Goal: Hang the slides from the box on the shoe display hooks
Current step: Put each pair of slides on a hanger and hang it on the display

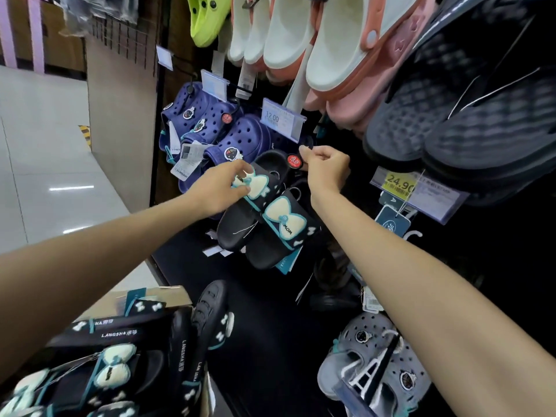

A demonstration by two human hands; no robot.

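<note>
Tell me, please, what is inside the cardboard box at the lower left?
The cardboard box holds more black slides with cream bows, packed upright and flat. Whatever lies beneath them is covered.

A row of white-and-pink foam clogs (307, 40) hangs at twelve o'clock, with one lime-green perforated clog (201, 19) just left of them. Dark grey textured slippers (469, 115) fill two o'clock above a yellow price label reading 24.90 (400, 182). Navy-blue perforated clogs with badges (216, 127) hang at eleven o'clock. A pale grey clog (373, 356) sits at five o'clock. Glossy white floor tiles (45, 145) spread across nine o'clock.
</note>
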